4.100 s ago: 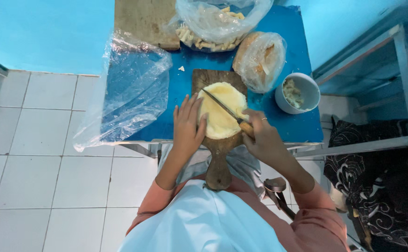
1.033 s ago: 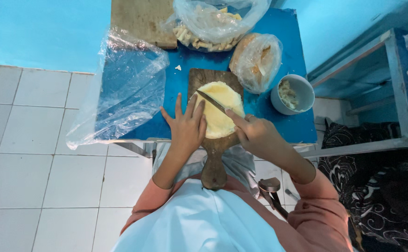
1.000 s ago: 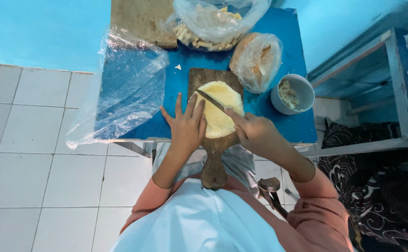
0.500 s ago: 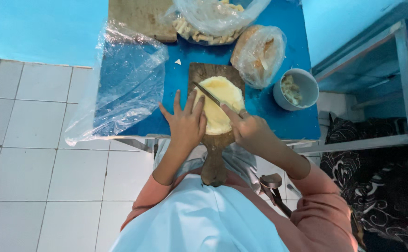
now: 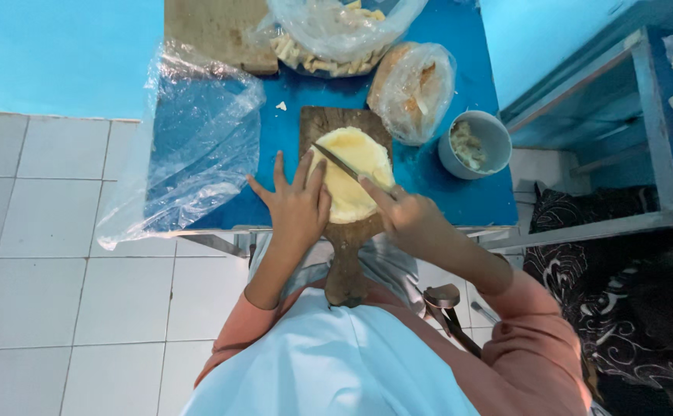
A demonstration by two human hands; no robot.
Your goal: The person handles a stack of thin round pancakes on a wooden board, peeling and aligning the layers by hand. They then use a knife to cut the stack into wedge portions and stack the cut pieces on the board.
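While the left hand (image 5: 296, 206) lies flat, fingers spread, steadying the yellow round (image 5: 352, 173) on the wooden board (image 5: 344, 254), the right hand (image 5: 407, 219) grips the knife (image 5: 344, 164) across it (no finished cut visible yet, slicing seemingly barely begun).

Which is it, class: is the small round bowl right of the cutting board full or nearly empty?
Nearly empty. The bowl holds only a few pale pieces at its bottom; its inner wall shows bare.
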